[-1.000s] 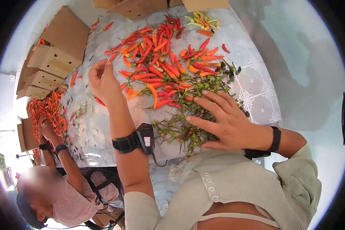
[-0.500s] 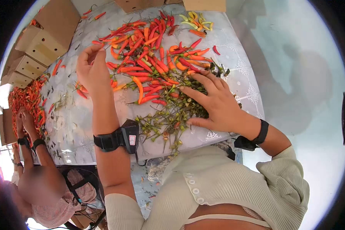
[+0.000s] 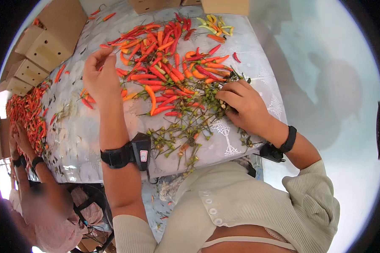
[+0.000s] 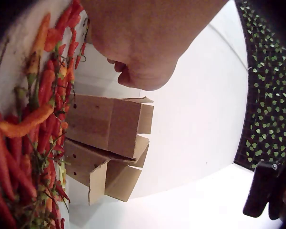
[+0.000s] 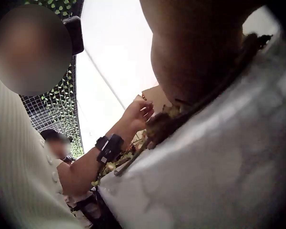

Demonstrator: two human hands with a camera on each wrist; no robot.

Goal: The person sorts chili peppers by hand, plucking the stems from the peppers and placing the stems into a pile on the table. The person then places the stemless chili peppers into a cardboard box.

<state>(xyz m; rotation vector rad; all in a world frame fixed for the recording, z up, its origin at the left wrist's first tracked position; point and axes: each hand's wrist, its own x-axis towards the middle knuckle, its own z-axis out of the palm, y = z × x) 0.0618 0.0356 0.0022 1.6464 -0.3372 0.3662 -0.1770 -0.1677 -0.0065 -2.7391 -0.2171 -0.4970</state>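
Note:
My left hand [image 3: 102,78] is raised over the table, left of the red and orange chilies [image 3: 150,78], its fingers loosely curled. Nothing held is clearly visible in it. In the left wrist view, that hand [image 4: 133,52] hangs beside the chilies [image 4: 45,86]. My right hand [image 3: 248,107] curls its fingers round a clump of green stems [image 3: 213,99] right of the chilies. Looser stems [image 3: 169,141] are spread toward the near edge. From the right wrist, the right hand [image 5: 195,57] looks dark and close, with stems [image 5: 159,126] under it; its fingertips are hidden.
Yellow chilies [image 3: 217,26] lie at the far side near cardboard boxes [image 3: 156,5]. More boxes [image 3: 50,48] stand at the left, beside a large chili heap [image 3: 27,109]. Another person's hands [image 3: 19,137] are at that heap. The patterned table cover [image 3: 226,141] reaches my front.
My right hand's spread fingers have closed round the stems, and bare cover shows beside the clump. The whole scene has shifted left in view. My left hand stays raised with little change.

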